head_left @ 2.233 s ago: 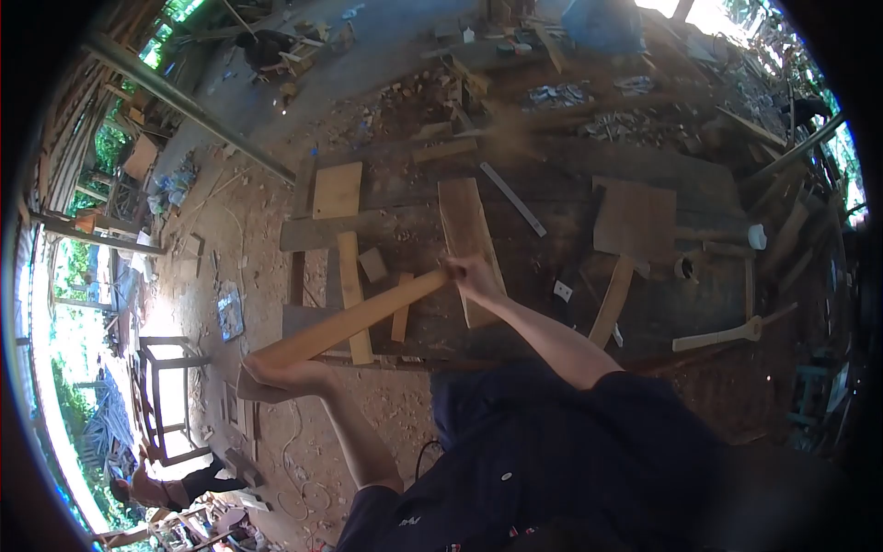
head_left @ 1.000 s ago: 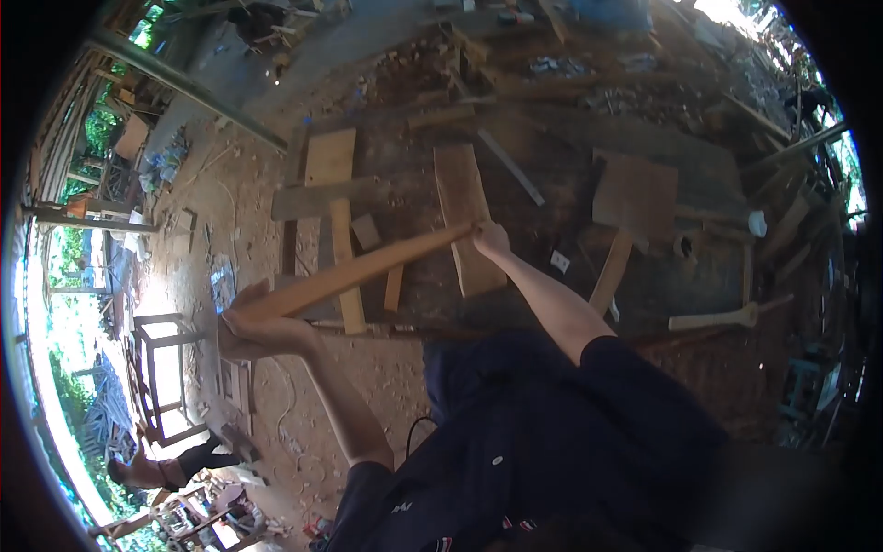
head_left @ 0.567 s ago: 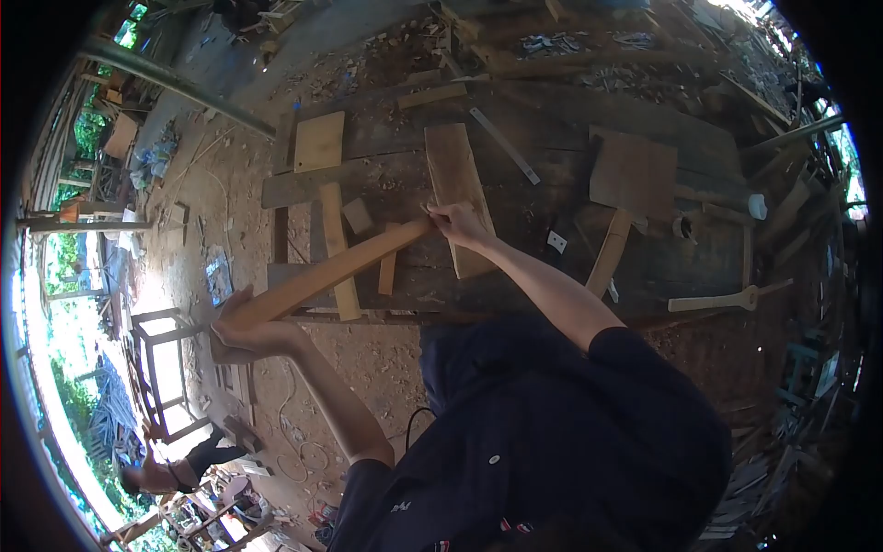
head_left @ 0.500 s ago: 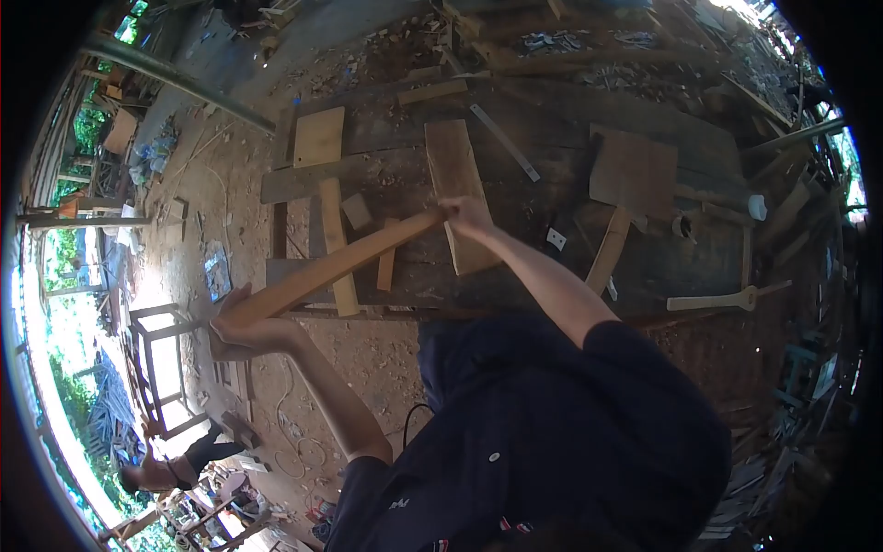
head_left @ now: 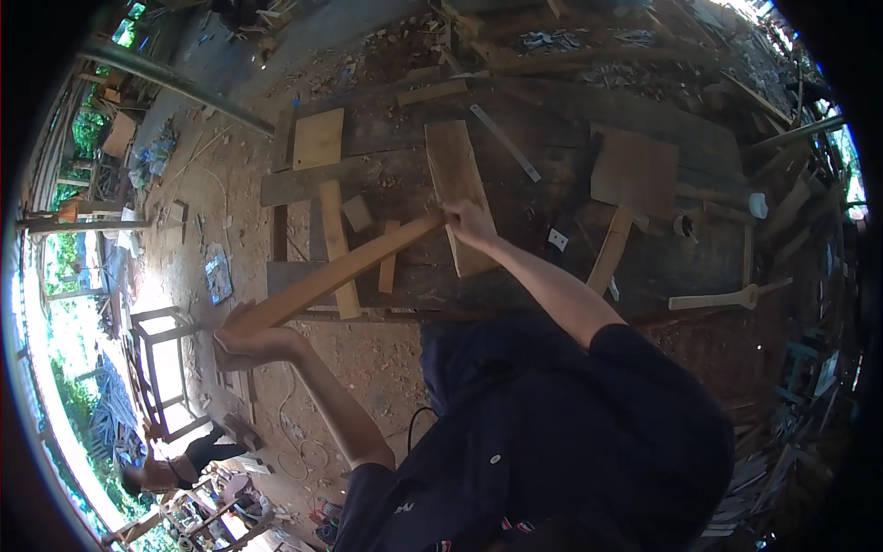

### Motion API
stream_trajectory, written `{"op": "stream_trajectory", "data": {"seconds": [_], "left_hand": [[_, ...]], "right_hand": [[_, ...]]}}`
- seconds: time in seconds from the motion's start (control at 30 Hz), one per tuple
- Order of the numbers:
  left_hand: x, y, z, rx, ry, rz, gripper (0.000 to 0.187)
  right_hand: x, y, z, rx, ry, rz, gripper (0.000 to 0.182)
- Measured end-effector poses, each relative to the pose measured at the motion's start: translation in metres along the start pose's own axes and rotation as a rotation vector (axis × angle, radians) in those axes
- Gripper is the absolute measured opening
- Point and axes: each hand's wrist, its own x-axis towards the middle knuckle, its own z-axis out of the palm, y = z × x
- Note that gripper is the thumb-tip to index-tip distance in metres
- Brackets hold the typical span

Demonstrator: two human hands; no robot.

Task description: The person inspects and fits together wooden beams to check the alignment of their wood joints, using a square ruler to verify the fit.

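Note:
A long wooden board [head_left: 340,270] slants across the near left part of the workbench, held up at both ends. My left hand [head_left: 260,343] cups its lower left end, beyond the bench's edge. At the upper right end, my right hand [head_left: 470,224] has its fingers closed round the board's tip. Under that hand a wider wooden plank [head_left: 458,166] lies on the bench. Below the held board lie a narrow wood strip [head_left: 335,230] and a short wood piece [head_left: 389,262], both partly covered by it.
On the dark workbench [head_left: 543,239] lie a metal ruler [head_left: 505,142], a square brown panel [head_left: 635,173], a pale square board [head_left: 318,139] and a wooden handle-like piece [head_left: 713,300]. A person [head_left: 175,469] is at the far lower left, near a wooden frame [head_left: 166,368].
The held board has shifted slightly, its left end moving a little right and down. Both hands stay on its ends.

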Motion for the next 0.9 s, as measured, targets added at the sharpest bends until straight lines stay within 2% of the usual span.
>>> {"op": "stream_trajectory", "data": {"seconds": [0.07,0.1,0.23,0.3,0.33,0.4,0.43,0.53,0.57,0.63,0.67,0.73,0.77,0.83,0.9], "left_hand": [[0.0,-0.002,-0.003,0.002,0.059,-0.007,0.053],[-0.001,-0.002,-0.007,0.008,0.053,-0.01,0.053],[0.004,-0.006,-0.01,-0.028,-0.024,-0.008,0.05],[0.002,-0.007,-0.006,-0.061,-0.009,-0.006,0.05],[0.001,-0.005,-0.005,-0.05,-0.001,-0.015,0.049],[-0.004,0.0,-0.008,-0.033,0.007,-0.026,0.048],[-0.005,0.004,-0.007,-0.037,0.014,-0.026,0.048],[-0.003,0.004,0.001,-0.07,0.035,0.0,0.048],[-0.004,0.004,0.001,-0.065,0.032,0.009,0.048],[-0.008,0.01,0.006,-0.077,0.053,-0.003,0.048],[-0.009,0.014,0.005,-0.07,0.053,-0.016,0.049],[-0.011,0.014,0.003,-0.097,0.008,-0.017,0.048],[-0.01,0.015,0.001,-0.102,-0.041,-0.021,0.047],[-0.012,0.024,0.005,-0.112,0.012,0.021,0.044],[-0.013,0.026,0.015,-0.129,0.082,0.04,0.041]], "right_hand": [[-0.008,-0.002,-0.006,0.032,0.064,-0.18,0.028],[-0.004,0.01,-0.014,-0.105,-0.073,0.087,0.026],[0.006,0.034,0.002,-0.202,-0.11,0.257,0.025],[-0.001,0.02,0.006,0.026,0.092,-0.212,0.024],[0.002,0.018,-0.003,0.021,0.09,-0.213,0.024],[-0.001,0.008,-0.029,-0.004,-0.201,0.263,0.024],[-0.005,0.003,-0.027,-0.002,-0.197,0.262,0.024],[0.009,-0.003,0.0,0.038,-0.068,-0.169,0.029],[0.009,-0.017,-0.005,0.032,-0.063,-0.193,0.029],[0.001,-0.044,-0.019,0.155,-0.226,-0.112,0.027],[0.003,-0.029,-0.018,0.154,-0.224,-0.12,0.027],[0.024,0.022,-0.014,-0.198,-0.166,0.292,0.025],[0.028,0.022,-0.011,-0.195,-0.162,0.271,0.025],[0.014,0.013,0.003,-0.13,-0.161,0.069,0.026],[-0.014,-0.041,-0.011,0.106,-0.06,-0.184,0.027]]}}
